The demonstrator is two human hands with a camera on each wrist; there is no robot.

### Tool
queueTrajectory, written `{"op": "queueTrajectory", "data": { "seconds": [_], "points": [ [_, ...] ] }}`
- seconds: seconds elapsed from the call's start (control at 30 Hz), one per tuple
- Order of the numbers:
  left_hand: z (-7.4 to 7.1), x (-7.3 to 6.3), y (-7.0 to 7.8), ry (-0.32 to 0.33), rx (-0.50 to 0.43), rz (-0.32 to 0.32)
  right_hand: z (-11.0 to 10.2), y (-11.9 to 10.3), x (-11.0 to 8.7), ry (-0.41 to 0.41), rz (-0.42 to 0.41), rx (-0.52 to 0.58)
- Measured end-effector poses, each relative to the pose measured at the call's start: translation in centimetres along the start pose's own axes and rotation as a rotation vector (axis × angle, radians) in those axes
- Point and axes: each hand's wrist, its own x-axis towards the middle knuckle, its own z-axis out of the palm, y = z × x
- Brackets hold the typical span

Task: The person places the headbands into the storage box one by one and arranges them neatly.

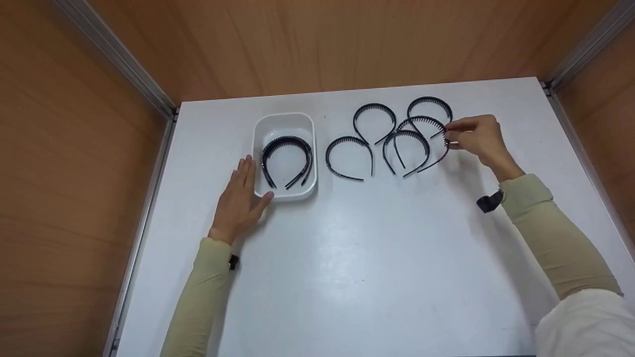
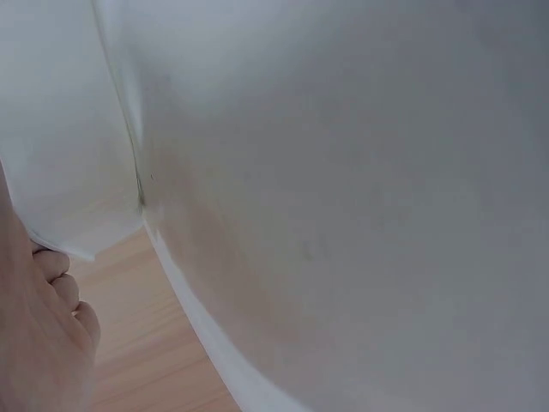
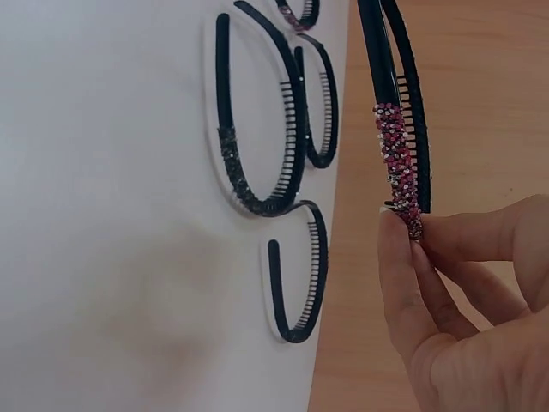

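Note:
A white tray (image 1: 258, 136) on the white table (image 1: 347, 258) holds black toothed headbands (image 1: 286, 148). My left hand (image 1: 248, 181) lies flat against the tray's near left corner, fingers straight and thumb at its front wall; the left wrist view shows only the fingers (image 2: 53, 296). Right of the tray, several black headbands lie loose, among them one (image 1: 349, 157) nearest the tray and another (image 1: 375, 121) behind it. My right hand (image 1: 449, 137) pinches the side of a headband (image 1: 421, 118) that overlaps another (image 1: 408, 148). The right wrist view shows pink beads on the pinched band (image 3: 396, 163).
Wooden walls with metal corner rails (image 1: 114, 54) close in the table on three sides. One more headband (image 1: 429, 105) lies at the back right. Bare tabletop spreads across the near half, between my two sleeved forearms.

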Motion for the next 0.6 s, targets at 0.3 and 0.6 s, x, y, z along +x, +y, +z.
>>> {"op": "queueTrajectory", "data": {
  "seconds": [0.3, 0.6],
  "points": [
    [-0.2, 0.0, -0.1, -0.012, 0.0, 0.004, 1.3, -0.8, 0.3, -0.022, -0.018, 0.008],
    [-0.2, 0.0, -0.2, -0.02, -0.013, -0.002, 2.7, -1.8, 0.1, -0.03, -0.041, 0.012]
  ]
}}
